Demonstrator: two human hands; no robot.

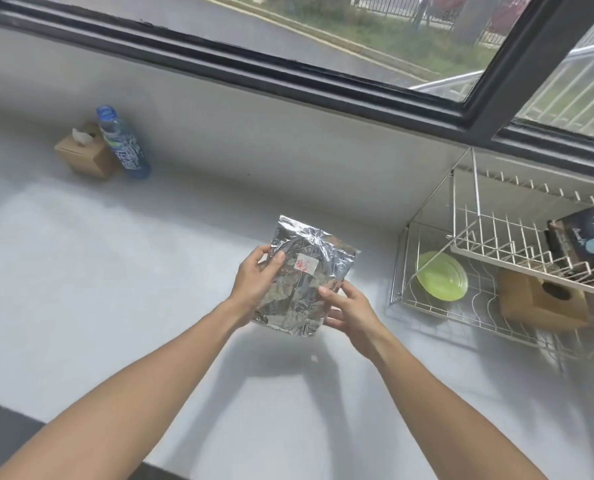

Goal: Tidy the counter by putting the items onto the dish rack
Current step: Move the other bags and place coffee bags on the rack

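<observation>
Fingers (269,263) of both hands grip a silver foil pouch (306,277) above the desk (115,271).
Left hand (257,282) clasps its left edge, right hand (346,308) its lower right corner; bare desk lies between pouch and dish rack (496,251) at the right.

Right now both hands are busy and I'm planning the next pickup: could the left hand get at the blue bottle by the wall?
Probably not yet: the left hand grips the foil bag, though the counter toward the blue bottle lies open.

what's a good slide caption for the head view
Both hands hold a foil bag above the counter, dish rack at right.
</observation>
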